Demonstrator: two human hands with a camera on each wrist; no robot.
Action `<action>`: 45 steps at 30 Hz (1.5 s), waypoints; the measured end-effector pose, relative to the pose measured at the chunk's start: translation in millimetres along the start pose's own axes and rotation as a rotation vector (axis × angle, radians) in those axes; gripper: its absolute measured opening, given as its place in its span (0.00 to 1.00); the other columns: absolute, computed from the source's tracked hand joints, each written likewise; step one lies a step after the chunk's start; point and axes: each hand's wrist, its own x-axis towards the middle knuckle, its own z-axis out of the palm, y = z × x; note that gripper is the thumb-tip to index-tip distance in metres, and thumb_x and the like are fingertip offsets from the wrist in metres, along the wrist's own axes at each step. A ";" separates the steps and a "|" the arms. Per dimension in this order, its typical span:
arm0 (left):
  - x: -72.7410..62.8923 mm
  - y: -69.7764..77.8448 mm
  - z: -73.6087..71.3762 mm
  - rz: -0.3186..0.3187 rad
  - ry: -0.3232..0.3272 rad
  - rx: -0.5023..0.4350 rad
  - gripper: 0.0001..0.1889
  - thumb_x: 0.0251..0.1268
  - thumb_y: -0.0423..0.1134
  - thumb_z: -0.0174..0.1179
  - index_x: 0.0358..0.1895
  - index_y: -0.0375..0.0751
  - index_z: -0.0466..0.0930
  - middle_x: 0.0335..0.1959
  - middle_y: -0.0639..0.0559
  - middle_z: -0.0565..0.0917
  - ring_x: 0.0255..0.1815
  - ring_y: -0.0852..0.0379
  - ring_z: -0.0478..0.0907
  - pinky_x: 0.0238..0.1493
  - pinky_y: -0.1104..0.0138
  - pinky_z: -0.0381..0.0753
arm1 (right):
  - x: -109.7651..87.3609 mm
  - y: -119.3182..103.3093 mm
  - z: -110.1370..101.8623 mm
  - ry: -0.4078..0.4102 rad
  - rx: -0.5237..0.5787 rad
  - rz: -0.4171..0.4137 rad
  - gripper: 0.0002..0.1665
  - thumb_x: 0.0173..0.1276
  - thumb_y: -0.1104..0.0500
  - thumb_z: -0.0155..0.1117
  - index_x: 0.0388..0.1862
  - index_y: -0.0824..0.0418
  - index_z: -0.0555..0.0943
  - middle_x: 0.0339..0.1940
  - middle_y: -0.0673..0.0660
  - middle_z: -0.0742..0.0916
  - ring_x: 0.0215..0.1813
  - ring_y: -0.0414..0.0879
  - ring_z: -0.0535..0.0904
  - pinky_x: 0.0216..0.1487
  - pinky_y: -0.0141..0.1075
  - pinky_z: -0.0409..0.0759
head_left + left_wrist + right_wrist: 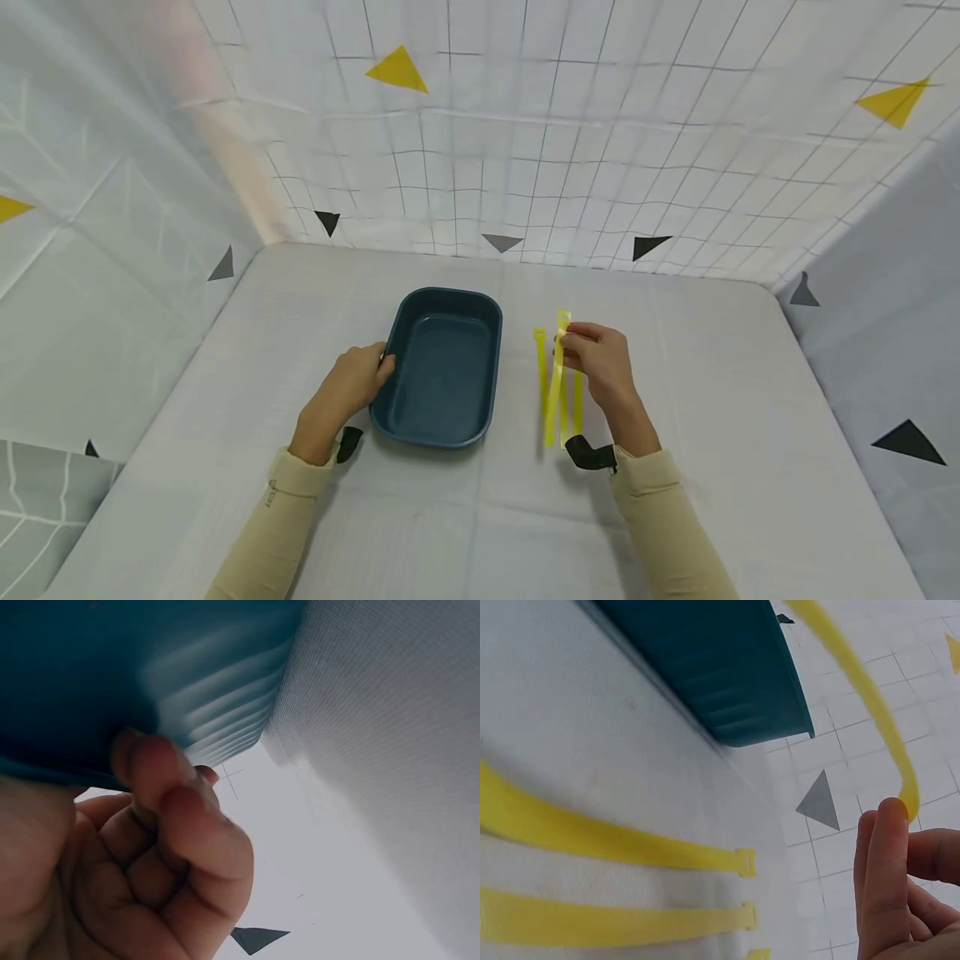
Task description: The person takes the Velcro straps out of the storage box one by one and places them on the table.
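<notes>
A dark teal, rounded rectangular plastic basin (442, 375) stands on the table. My left hand (348, 387) grips its left rim; in the left wrist view, the curled fingers (214, 832) rest against the ribbed outer wall (217, 697). To the basin's right, my right hand (600, 362) pinches a flat yellow strap with a slotted end (556, 392) near its top. That held strap (862, 686) bends away above the table in the right wrist view. Beneath it lie several similar straps, including one on the left (542, 367) and one on the right (577, 400).
A white cloth covers the table (712, 500). White grid-patterned sheeting (555, 142) with coloured triangles hangs behind, and more sheeting (885, 350) closes off the sides. A black wrist-camera mount (590, 452) sticks out beside the right wrist, another (348, 444) beside the left.
</notes>
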 end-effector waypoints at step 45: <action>-1.2 3.7 -3.7 -0.022 -0.015 -0.018 0.12 0.78 0.38 0.46 0.38 0.34 0.74 0.20 0.49 0.71 0.21 0.53 0.69 0.27 0.61 0.70 | 20.0 50.4 -52.5 0.142 -0.226 0.058 0.21 0.71 0.66 0.60 0.60 0.75 0.75 0.54 0.72 0.82 0.31 0.40 0.82 0.33 0.29 0.81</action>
